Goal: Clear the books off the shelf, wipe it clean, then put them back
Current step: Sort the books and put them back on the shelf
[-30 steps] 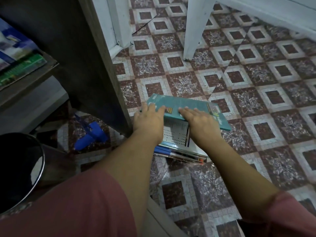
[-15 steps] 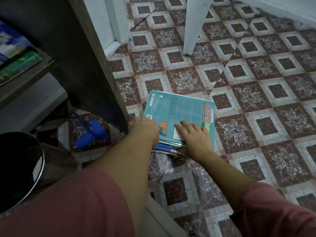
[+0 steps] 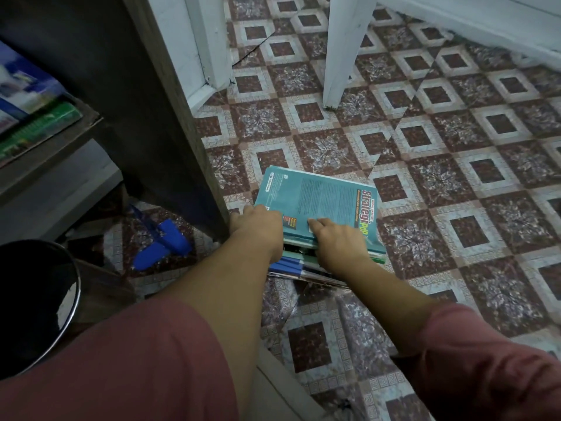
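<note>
A stack of books [image 3: 299,268] lies on the patterned floor beside the dark shelf unit [image 3: 142,123]. Its top book is teal [image 3: 324,202], back cover up. My left hand [image 3: 258,223] grips the stack's left edge. My right hand [image 3: 337,238] lies on the teal cover with its fingers curled over the near edge. More books [image 3: 30,107] lie flat on a shelf board at the far left.
A round black bin [image 3: 36,305] stands at the lower left. A blue plastic object [image 3: 161,241] lies on the floor under the shelf. White furniture legs [image 3: 343,53] rise at the top. The tiled floor [image 3: 470,192] stretches to the right.
The teal book has turned from skewed to squared on the stack. My hands slid back from its top to its near edges. The view shifted slightly.
</note>
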`<move>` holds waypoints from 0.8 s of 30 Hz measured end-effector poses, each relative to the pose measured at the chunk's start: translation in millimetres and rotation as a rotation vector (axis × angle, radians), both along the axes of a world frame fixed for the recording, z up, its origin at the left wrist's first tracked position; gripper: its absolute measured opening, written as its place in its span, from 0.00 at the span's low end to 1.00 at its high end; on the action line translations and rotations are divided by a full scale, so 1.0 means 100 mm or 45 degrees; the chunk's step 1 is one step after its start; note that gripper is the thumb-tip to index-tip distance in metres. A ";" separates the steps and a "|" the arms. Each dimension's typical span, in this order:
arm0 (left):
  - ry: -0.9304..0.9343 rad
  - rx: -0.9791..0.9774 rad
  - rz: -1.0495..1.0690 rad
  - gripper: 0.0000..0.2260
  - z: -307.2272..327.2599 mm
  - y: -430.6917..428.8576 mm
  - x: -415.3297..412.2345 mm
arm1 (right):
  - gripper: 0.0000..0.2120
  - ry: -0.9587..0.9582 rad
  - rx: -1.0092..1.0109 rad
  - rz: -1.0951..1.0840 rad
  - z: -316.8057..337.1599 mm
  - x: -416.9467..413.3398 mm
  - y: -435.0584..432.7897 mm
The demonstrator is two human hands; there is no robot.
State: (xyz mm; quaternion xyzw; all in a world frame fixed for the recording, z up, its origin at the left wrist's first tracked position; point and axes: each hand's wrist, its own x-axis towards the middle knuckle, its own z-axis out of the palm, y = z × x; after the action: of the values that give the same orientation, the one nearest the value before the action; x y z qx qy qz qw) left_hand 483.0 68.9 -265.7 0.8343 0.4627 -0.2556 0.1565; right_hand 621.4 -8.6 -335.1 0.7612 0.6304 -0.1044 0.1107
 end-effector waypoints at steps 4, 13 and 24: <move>-0.091 0.090 -0.037 0.24 0.08 0.00 0.00 | 0.21 -0.070 0.154 -0.091 0.23 -0.09 -0.09; -0.330 0.521 -0.135 0.13 0.95 -0.09 -0.11 | 0.13 -0.068 0.153 -0.066 1.73 -0.25 -0.18; -0.289 0.643 0.120 0.10 2.17 -0.59 -2.09 | 0.13 0.208 0.282 0.385 2.81 -1.68 -0.11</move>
State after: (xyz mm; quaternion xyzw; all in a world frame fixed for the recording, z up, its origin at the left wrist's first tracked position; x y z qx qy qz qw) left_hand 273.8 9.7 -48.2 0.8476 0.5297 -0.0295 0.0061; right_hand 453.5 -19.6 -54.0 0.6545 0.7519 -0.0782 -0.0107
